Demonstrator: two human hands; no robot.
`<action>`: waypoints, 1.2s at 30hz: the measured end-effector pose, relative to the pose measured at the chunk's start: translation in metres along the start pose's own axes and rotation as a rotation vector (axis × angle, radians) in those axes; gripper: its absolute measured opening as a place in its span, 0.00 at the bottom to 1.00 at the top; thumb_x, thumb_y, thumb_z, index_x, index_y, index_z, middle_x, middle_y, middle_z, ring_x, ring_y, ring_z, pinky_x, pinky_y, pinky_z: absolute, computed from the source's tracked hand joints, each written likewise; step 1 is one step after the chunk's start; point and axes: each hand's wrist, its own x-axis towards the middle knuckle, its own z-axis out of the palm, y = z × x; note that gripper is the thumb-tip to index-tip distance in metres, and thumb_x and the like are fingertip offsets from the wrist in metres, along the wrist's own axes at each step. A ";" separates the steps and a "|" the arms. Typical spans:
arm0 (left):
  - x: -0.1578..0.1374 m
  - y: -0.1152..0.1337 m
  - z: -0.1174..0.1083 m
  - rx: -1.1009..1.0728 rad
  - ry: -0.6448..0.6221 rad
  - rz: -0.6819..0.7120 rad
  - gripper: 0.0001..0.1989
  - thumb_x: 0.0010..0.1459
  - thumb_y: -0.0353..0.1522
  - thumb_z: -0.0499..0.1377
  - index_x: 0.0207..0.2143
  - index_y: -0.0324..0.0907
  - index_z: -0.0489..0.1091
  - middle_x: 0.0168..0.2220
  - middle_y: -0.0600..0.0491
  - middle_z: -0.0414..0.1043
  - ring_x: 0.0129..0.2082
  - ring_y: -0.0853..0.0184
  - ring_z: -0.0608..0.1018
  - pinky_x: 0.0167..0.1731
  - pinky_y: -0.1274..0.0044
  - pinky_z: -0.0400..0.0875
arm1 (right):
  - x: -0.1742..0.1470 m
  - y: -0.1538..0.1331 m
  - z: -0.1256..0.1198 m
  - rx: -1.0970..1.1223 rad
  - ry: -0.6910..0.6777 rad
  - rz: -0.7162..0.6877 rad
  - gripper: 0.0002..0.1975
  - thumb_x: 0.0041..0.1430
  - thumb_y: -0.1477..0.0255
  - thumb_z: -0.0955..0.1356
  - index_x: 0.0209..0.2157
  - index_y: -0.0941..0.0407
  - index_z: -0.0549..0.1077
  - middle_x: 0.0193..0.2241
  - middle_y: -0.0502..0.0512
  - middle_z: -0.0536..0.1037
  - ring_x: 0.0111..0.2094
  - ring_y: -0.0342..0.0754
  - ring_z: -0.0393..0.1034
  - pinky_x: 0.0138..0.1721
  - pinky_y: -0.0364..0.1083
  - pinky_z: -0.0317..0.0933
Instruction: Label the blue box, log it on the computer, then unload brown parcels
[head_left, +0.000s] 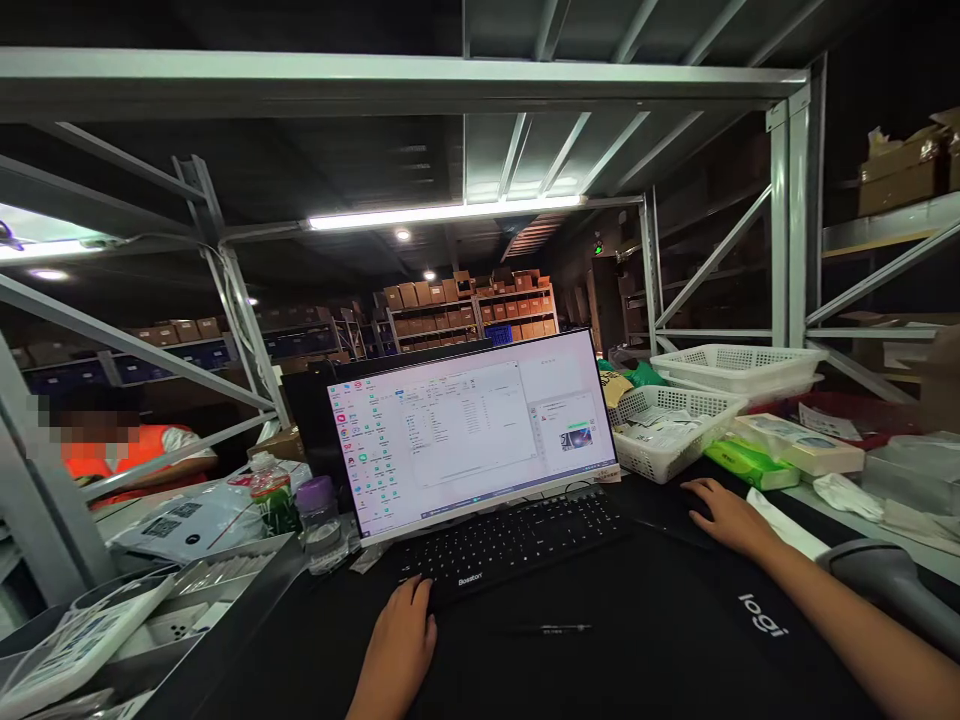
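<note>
At the lower left edge of the black keyboard [517, 545], my left hand [399, 630] rests with its fingers extended over the corner keys, gripping nothing. My right hand [727, 515] lies on the black desk mat [637, 640], to the right of the keyboard. Its fingers and thumb curve around a dark patch, and I cannot make out what is under them. Behind the keyboard stands a lit monitor [465, 440] showing desktop icons, a file window and a smaller window with a picture.
Left are a purple-lidded bottle [322, 525], a green-labelled bottle [270, 495], a plastic parcel [199, 520] and a divided tray [217, 610]. Right are a white basket [664, 455], a green tissue pack [750, 465] and a grey scanner [874, 570]. A person in an orange vest [154, 445] is beyond the frame.
</note>
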 end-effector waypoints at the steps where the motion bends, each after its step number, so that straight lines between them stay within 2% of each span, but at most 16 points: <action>1: 0.000 -0.001 0.002 -0.008 0.009 0.006 0.26 0.67 0.24 0.47 0.65 0.33 0.66 0.66 0.39 0.65 0.67 0.57 0.68 0.67 0.66 0.63 | 0.000 0.000 0.000 0.004 0.008 -0.002 0.26 0.59 0.67 0.66 0.59 0.55 0.74 0.57 0.65 0.74 0.53 0.60 0.75 0.59 0.56 0.67; 16: -0.001 -0.012 0.011 -0.089 0.069 0.051 0.26 0.65 0.24 0.47 0.63 0.33 0.67 0.65 0.39 0.66 0.66 0.57 0.69 0.67 0.65 0.63 | 0.005 0.016 0.026 0.014 0.103 -0.045 0.25 0.57 0.68 0.66 0.56 0.56 0.75 0.53 0.65 0.75 0.51 0.58 0.76 0.57 0.54 0.68; 24: -0.007 -0.001 -0.003 -0.086 -0.001 -0.016 0.27 0.65 0.23 0.47 0.65 0.35 0.65 0.66 0.40 0.64 0.67 0.59 0.67 0.67 0.68 0.61 | 0.008 0.023 0.033 0.047 0.139 -0.050 0.25 0.55 0.65 0.66 0.54 0.53 0.77 0.53 0.65 0.77 0.50 0.60 0.76 0.56 0.55 0.69; 29: -0.007 0.001 -0.008 -0.097 -0.022 -0.034 0.27 0.65 0.22 0.48 0.65 0.35 0.65 0.67 0.40 0.62 0.69 0.59 0.65 0.69 0.67 0.59 | 0.010 0.028 0.039 0.052 0.151 -0.062 0.26 0.55 0.64 0.64 0.55 0.55 0.76 0.52 0.67 0.76 0.51 0.60 0.76 0.57 0.56 0.69; 36: -0.003 -0.005 0.003 -0.135 0.042 -0.027 0.27 0.63 0.22 0.48 0.63 0.36 0.67 0.66 0.41 0.65 0.67 0.59 0.67 0.67 0.67 0.61 | 0.010 0.026 0.036 0.074 0.137 -0.045 0.26 0.54 0.63 0.64 0.54 0.54 0.76 0.52 0.66 0.78 0.50 0.61 0.77 0.56 0.57 0.69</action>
